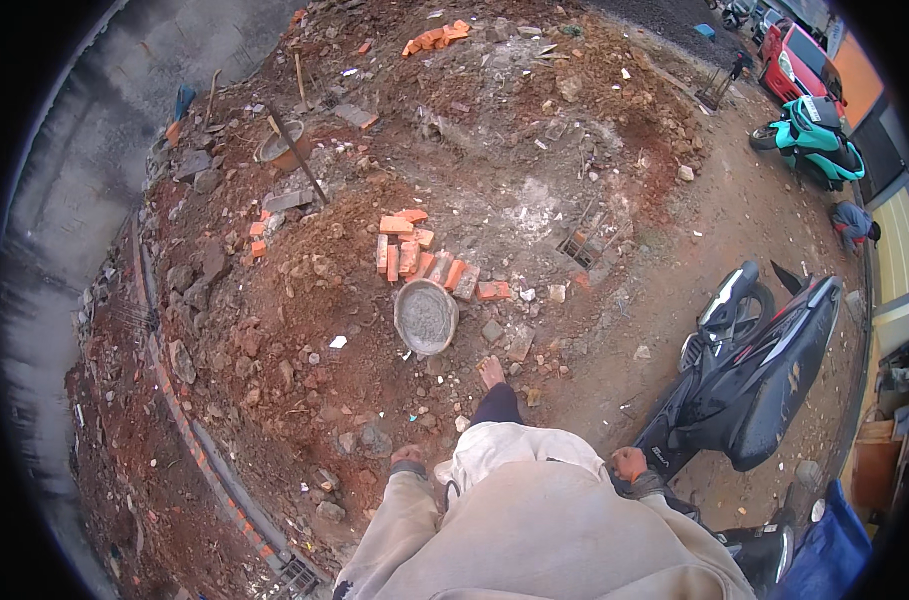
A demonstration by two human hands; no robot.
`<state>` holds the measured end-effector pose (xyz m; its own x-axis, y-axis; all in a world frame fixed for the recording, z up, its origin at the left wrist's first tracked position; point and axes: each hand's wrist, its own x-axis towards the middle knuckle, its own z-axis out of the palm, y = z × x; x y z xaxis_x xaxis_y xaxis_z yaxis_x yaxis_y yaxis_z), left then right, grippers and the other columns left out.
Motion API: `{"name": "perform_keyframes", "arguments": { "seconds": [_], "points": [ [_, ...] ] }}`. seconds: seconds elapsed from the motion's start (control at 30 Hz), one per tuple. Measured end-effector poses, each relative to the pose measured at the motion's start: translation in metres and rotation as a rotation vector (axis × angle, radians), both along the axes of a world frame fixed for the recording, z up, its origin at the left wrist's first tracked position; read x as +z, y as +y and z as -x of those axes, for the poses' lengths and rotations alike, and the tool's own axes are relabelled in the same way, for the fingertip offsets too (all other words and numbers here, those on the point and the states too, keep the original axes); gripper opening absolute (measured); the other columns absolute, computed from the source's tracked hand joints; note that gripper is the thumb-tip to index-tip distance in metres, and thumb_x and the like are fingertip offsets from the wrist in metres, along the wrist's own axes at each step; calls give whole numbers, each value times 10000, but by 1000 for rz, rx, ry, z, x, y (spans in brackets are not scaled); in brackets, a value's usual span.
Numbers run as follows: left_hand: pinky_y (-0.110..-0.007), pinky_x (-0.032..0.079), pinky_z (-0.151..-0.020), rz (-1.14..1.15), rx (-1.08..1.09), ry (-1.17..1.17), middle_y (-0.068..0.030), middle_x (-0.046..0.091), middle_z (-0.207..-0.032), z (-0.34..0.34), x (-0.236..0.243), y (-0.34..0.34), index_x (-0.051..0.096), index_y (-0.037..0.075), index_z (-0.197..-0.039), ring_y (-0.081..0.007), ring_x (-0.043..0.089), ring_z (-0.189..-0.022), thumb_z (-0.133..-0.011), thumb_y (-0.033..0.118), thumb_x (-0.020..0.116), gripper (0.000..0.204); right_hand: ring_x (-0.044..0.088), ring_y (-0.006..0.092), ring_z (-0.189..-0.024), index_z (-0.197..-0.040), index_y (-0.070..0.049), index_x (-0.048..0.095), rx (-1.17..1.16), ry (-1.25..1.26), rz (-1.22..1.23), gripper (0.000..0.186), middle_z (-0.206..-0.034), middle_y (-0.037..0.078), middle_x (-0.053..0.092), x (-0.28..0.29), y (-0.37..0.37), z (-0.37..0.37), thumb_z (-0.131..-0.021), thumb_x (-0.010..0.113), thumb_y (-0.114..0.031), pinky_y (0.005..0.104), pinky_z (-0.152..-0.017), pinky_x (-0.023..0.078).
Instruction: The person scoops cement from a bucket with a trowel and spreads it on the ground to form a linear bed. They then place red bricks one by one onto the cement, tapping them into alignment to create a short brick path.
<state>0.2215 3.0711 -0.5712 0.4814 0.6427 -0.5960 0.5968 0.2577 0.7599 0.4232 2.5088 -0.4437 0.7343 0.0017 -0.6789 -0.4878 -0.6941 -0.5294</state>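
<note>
the work looks to be between handlings; the left hand hangs low with nothing seen in it, the right hand near the black motorbike; i can't tell whether either's fingers are apart or together; the basin of grey mix sits on the ground, well in from its left brick-lined edge, just beside loose bricks; lifting it would likely call for both hands at the rim; small pale lettering marks the motorbike's side
</note>
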Motion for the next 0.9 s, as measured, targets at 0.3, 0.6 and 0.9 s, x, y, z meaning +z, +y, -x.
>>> {"name": "perform_keyframes", "arguments": {
  "seconds": [0.3, 0.6, 0.9],
  "points": [
    [-280, 510, -643, -275, -339, 18, -42, 678, -797, -319, 81, 52, 710, 40, -1003, -107, 612, -688, -854, 107, 619, 187, 598, 133, -485, -915, -18, 666, -294, -61, -41, 177, -727, 53, 653, 53, 25, -114, -899, 547, -149, 256, -419, 477],
    [-331, 534, -746, -163, -274, 289, -75, 706, -806, -350, 59, 0, 740, 84, -965, -166, 664, -767, -827, 207, 640, 210, 674, 218, -639, -907, -7, 711, 79, -60, 97, 226, -716, 123, 692, -15, -19, -215, -882, 597, -200, 367, -568, 521],
    [-364, 526, -668, -10, 200, 246, -75, 699, -777, -381, 18, -90, 744, 61, -893, -190, 647, -698, -837, 200, 637, 185, 666, 218, -657, -844, -4, 720, 487, -68, 321, 269, -736, 130, 704, -76, -55, -569, -842, 598, -244, 363, -644, 531]
  ]
}}
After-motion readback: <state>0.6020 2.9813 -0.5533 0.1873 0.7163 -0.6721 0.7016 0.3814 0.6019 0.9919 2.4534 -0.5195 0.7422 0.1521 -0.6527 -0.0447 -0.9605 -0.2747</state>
